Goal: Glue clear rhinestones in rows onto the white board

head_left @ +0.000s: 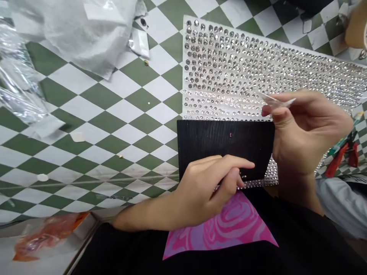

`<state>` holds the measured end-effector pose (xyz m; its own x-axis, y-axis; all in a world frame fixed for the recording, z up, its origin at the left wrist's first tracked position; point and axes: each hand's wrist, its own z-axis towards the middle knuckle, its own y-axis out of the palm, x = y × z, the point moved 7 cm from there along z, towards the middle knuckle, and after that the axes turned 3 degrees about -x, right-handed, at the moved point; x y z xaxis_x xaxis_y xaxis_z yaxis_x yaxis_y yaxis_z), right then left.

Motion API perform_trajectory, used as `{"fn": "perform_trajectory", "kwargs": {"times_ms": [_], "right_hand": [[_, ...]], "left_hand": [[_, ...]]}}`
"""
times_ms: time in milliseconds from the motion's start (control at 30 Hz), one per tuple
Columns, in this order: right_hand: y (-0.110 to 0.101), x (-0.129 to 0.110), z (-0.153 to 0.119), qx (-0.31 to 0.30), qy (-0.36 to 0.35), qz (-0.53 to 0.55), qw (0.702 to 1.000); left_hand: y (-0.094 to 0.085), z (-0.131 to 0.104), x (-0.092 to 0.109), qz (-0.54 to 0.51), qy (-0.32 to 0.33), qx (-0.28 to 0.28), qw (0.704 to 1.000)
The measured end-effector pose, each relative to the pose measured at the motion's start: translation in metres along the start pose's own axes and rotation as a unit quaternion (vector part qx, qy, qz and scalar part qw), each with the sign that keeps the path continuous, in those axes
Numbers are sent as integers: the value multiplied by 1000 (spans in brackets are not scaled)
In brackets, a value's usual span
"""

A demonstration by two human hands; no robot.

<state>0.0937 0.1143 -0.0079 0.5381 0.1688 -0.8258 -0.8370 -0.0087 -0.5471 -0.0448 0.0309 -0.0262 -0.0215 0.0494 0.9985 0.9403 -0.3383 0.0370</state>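
Note:
My left hand (209, 181) lies over the lower part of a black rectangular panel (206, 139). Its index finger is stretched out to the right, with the thumb apart below it. Small gold-coloured specks (244, 176) show by the thumb. At the panel's right edge, my right hand (306, 126) pinches a small, thin whitish piece (276, 101), bent to a point, between thumb and fingers. Under the panel spreads a white sheet (258, 57) with rows of silver rhinestones. A pink and purple swirled sheet (229, 229) lies on my black-clad lap, partly beneath my left hand.
The table has a green and white diamond-checked top (114, 114). Clear plastic packaging (20, 76) and a whitish bag (83, 34) lie at upper left. Red-handled pliers (338, 158) rest at right. An orange and clear packet (48, 236) sits at lower left.

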Motion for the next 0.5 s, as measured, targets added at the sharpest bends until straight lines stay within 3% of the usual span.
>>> {"fn": "perform_trajectory", "kwargs": {"times_ms": [100,267,500], "right_hand": [[10,-8,7,-43,-25,-99,994],[27,-6,14,-112,-4,-283,952],[31,-10,13,-90,-69,-295,949]], "left_hand": [[-1,-3,1,-7,6,-8,1000],[-4,-2,0,-3,-3,-24,1000],[-7,2,1,10,1,-48,999]]}}
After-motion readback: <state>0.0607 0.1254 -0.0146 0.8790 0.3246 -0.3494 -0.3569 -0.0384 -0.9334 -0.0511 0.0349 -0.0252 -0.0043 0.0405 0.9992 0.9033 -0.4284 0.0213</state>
